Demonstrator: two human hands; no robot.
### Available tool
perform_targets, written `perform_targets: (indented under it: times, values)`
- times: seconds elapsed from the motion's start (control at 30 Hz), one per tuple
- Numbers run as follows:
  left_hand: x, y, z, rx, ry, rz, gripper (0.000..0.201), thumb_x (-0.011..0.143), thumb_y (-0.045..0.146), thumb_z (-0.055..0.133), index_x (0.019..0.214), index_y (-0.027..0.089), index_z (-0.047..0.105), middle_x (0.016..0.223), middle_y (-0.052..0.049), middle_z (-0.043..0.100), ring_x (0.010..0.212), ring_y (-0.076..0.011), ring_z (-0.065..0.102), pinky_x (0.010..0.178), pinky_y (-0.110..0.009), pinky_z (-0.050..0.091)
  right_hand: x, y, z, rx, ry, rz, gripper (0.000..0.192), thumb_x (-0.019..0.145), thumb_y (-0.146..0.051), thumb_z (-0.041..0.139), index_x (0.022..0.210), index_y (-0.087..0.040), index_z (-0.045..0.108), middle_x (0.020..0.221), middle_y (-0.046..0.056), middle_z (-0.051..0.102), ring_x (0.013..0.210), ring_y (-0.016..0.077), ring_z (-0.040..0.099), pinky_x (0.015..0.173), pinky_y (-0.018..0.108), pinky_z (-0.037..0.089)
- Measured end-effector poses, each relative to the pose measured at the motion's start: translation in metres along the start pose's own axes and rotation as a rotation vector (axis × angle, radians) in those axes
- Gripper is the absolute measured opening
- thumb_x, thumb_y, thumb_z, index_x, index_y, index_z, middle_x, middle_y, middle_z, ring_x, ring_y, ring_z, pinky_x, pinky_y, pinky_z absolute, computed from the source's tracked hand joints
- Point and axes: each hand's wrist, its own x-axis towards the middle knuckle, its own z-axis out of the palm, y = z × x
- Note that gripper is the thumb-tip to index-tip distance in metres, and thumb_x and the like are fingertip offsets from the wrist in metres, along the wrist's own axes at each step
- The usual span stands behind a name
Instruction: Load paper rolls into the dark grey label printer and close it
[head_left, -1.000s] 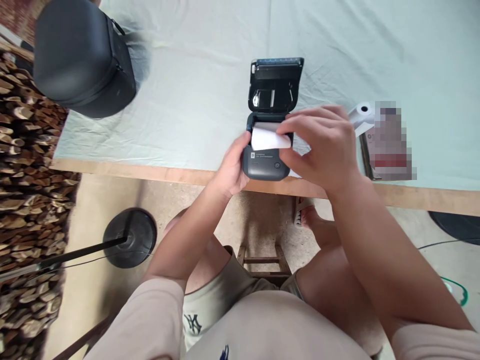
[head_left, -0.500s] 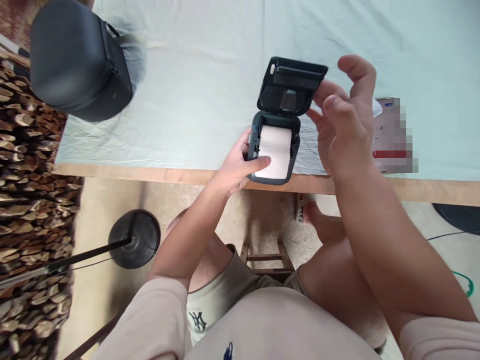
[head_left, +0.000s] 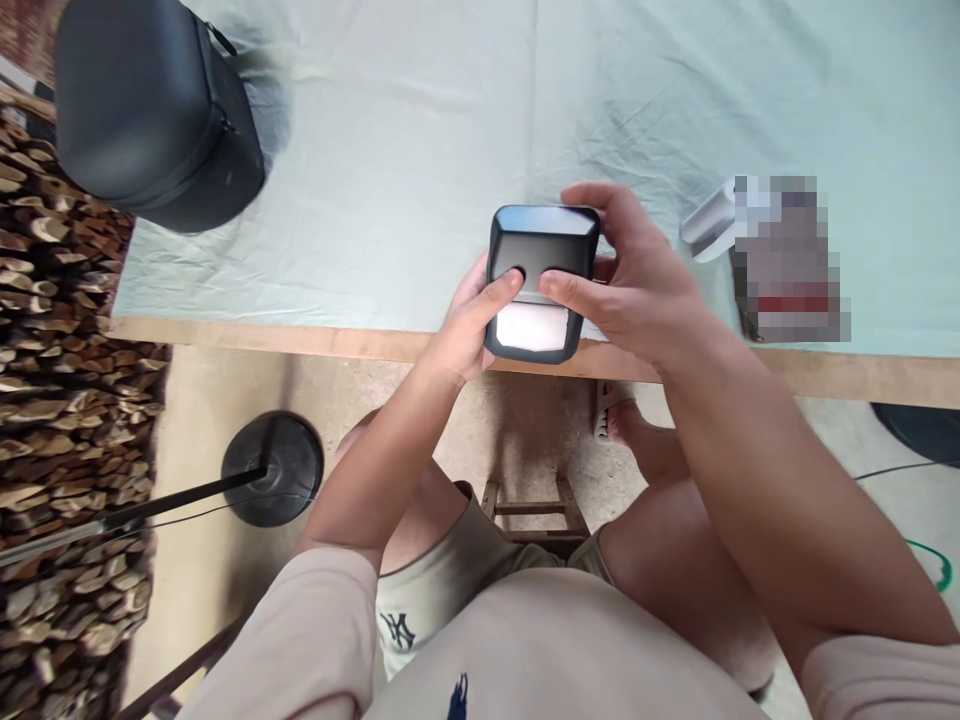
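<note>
Held over the table's front edge is a small black label printer [head_left: 544, 255] with its lid down. White paper [head_left: 532, 327] shows at its lower end, below the lid's edge. My left hand [head_left: 476, 318] is wrapped round the printer's left side, thumb resting on the lid. From the right, my right hand [head_left: 630, 270] grips the other side, with its thumb also on the lid and its fingers at the upper right corner. Most of the fingers of both hands are hidden behind the printer.
At the back left of the table [head_left: 375, 150] stands a black zipped case [head_left: 157, 120]. To the right lie a roll of clear film or paper [head_left: 709, 222] and a blurred-out flat package [head_left: 791, 265]. A round black stand base [head_left: 274, 468] is on the floor at left, beside stacked firewood [head_left: 67, 420].
The printer's lid, raised before, is now closed over the paper. My right hand has moved left from beside the lid onto the printer; my left thumb has shifted from the paper to the lid.
</note>
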Motion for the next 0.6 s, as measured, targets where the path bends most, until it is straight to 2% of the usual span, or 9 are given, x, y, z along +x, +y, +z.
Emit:
perform_targets:
  times: [0.07,0.13,0.27,0.33,0.4,0.5,0.6]
  values:
    - [0.0,-0.001,0.002,-0.012,0.021,-0.001,0.059,0.086,0.066,0.101,0.119,0.022,0.08,0.135,-0.01,0.091,0.159,-0.0451,0.075,0.119,-0.051,0.075,0.001,-0.001,0.0,0.004,-0.003,0.017,0.077,0.085,-0.055,0.102,0.149,-0.04,0.062,0.13,0.002,0.073,0.09,0.0202,0.077,0.072,0.035,0.069]
    - [0.001,-0.001,0.004,-0.048,0.043,-0.021,0.051,0.098,0.065,0.09,0.121,0.021,0.081,0.138,-0.01,0.09,0.163,-0.0428,0.072,0.124,-0.05,0.073,0.003,0.0,0.0,-0.023,0.01,0.023,0.076,0.088,-0.058,0.101,0.149,-0.04,0.06,0.135,0.004,0.073,0.097,0.0228,0.079,0.076,0.038,0.071]
    - [0.005,0.004,0.013,-0.148,0.173,-0.127,0.061,0.122,0.071,0.049,0.142,0.022,0.079,0.141,-0.008,0.09,0.165,-0.036,0.072,0.13,-0.049,0.068,0.005,0.003,-0.003,-0.127,0.112,-0.055,0.055,0.101,-0.062,0.087,0.144,-0.04,0.063,0.152,0.008,0.071,0.133,0.0322,0.078,0.099,0.045,0.073]
    - [0.006,0.006,0.015,-0.158,0.229,-0.153,0.063,0.125,0.069,0.041,0.148,0.021,0.076,0.139,-0.008,0.09,0.163,-0.0346,0.074,0.131,-0.049,0.068,0.004,0.003,-0.008,-0.164,0.126,-0.118,0.051,0.102,-0.057,0.085,0.145,-0.04,0.064,0.161,0.008,0.069,0.146,0.0345,0.073,0.11,0.049,0.071]
    - [0.007,0.005,0.013,-0.141,0.227,-0.159,0.064,0.123,0.07,0.045,0.143,0.019,0.077,0.136,-0.009,0.091,0.162,-0.0353,0.074,0.13,-0.049,0.068,0.003,0.002,-0.015,-0.207,0.062,-0.174,0.06,0.095,-0.05,0.089,0.149,-0.04,0.065,0.164,0.008,0.068,0.152,0.0363,0.068,0.115,0.053,0.07]
    - [0.009,0.0,0.007,-0.085,0.186,-0.129,0.063,0.112,0.08,0.064,0.122,0.02,0.079,0.126,-0.009,0.092,0.161,-0.0397,0.074,0.125,-0.048,0.071,0.001,0.0,-0.025,-0.32,-0.051,-0.267,0.079,0.08,-0.042,0.095,0.153,-0.039,0.066,0.163,0.008,0.067,0.155,0.0391,0.066,0.115,0.057,0.071]
    - [0.009,-0.005,0.003,-0.031,0.2,-0.054,0.055,0.104,0.078,0.078,0.109,0.023,0.077,0.116,-0.006,0.09,0.162,-0.0422,0.072,0.123,-0.05,0.072,-0.001,-0.005,-0.029,-0.474,0.004,-0.352,0.079,0.076,-0.039,0.096,0.15,-0.039,0.068,0.156,0.009,0.068,0.145,0.0385,0.071,0.112,0.058,0.071]
